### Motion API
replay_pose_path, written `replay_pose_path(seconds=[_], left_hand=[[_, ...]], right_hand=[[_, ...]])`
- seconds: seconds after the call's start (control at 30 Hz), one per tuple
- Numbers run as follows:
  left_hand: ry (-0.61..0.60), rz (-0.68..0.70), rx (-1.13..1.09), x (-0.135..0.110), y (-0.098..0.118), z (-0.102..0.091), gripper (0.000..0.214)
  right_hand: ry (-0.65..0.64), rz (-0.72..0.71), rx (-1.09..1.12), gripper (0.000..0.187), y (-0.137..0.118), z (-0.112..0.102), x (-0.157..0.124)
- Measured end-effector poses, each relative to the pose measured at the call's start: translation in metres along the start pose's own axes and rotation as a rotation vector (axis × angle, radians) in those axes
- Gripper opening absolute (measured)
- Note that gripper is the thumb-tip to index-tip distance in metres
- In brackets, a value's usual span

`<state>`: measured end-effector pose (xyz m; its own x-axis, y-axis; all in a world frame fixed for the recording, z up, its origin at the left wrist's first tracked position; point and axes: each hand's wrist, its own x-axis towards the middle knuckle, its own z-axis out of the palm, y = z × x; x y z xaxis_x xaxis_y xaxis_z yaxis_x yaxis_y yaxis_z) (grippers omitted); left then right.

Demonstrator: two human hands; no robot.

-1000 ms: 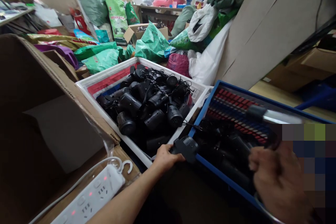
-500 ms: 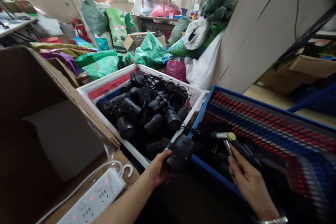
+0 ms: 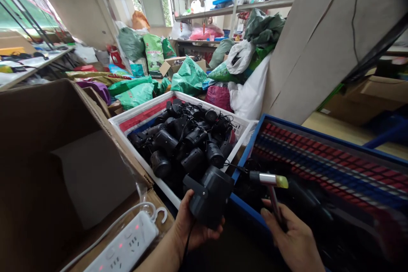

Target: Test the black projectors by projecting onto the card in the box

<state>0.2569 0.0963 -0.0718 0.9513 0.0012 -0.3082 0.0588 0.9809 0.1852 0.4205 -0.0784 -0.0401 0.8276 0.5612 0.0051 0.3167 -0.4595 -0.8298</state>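
Two crates at your hands: white crate (image 3: 143, 106) of black housings (image 3: 181, 136) ahead of left, blue-rimmed crate (image 3: 318, 132) ahead of right.
Your left hand (image 3: 197, 227) cups a black housing (image 3: 210, 197), fingers curled under; your right hand (image 3: 293, 238) pinches a small yellow-tipped hammer (image 3: 269, 179) by its handle.

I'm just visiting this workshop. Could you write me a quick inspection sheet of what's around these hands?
Surface: cardboard under a white power strip.
Job's things: black cylindrical device; small hammer with a yellow tip.
Clutter: white crate heaped with similar black devices; blue-rimmed crate beside it.
Grips: left hand holds the device; right hand holds the hammer.
Cables: thin black cord below the device; white cord from the strip.
Surroundings: green sacks, shelf.
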Motion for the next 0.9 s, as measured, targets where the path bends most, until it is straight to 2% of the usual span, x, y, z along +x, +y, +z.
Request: replay_pose_path(seconds=[0.17, 0.23, 0.33, 0.4, 0.47, 0.53, 0.63, 0.67, 0.73, 0.77, 0.9], left_hand=[[-0.046, 0.015, -0.041, -0.009, -0.003, 0.002, 0.085], [-0.017, 0.057, -0.025, -0.012, -0.002, 0.007, 0.084], [0.176, 0.173, 0.108, -0.016, -0.001, 0.021, 0.076], [0.333, 0.301, 0.228, -0.016, -0.001, 0.032, 0.059], [0.431, 0.426, 0.316, -0.015, -0.004, 0.041, 0.042], [0.535, 0.519, 0.510, -0.013, -0.008, 0.047, 0.037], [0.758, 0.572, 0.993, -0.010, -0.015, 0.051, 0.037], [0.797, 0.562, 1.117, -0.011, -0.016, 0.052, 0.039], [0.784, 0.538, 1.227, -0.013, -0.018, 0.055, 0.045], [0.759, 0.525, 1.255, -0.015, -0.017, 0.057, 0.048], [0.652, 0.419, 1.283, -0.022, -0.014, 0.069, 0.051]], right_hand=[[-0.058, -0.025, 0.143, 0.037, -0.030, 0.010, -0.005], [-0.091, -0.025, 0.201, 0.036, -0.036, 0.013, -0.007], [-0.102, -0.044, 0.224, 0.036, -0.041, 0.014, -0.010], [-0.099, -0.098, 0.209, 0.038, -0.044, 0.016, -0.013], [-0.083, -0.186, 0.174, 0.052, -0.049, 0.022, -0.017], [-0.022, -0.293, 0.142, 0.060, -0.052, 0.031, -0.023], [0.051, -0.405, 0.094, 0.034, -0.051, 0.046, -0.026], [0.059, -0.409, 0.089, 0.027, -0.050, 0.049, -0.025], [0.016, -0.348, 0.114, 0.022, -0.048, 0.047, -0.019], [-0.022, -0.289, 0.157, 0.025, -0.048, 0.044, -0.015], [-0.259, 0.032, 0.462, 0.053, -0.047, 0.021, 0.006]])
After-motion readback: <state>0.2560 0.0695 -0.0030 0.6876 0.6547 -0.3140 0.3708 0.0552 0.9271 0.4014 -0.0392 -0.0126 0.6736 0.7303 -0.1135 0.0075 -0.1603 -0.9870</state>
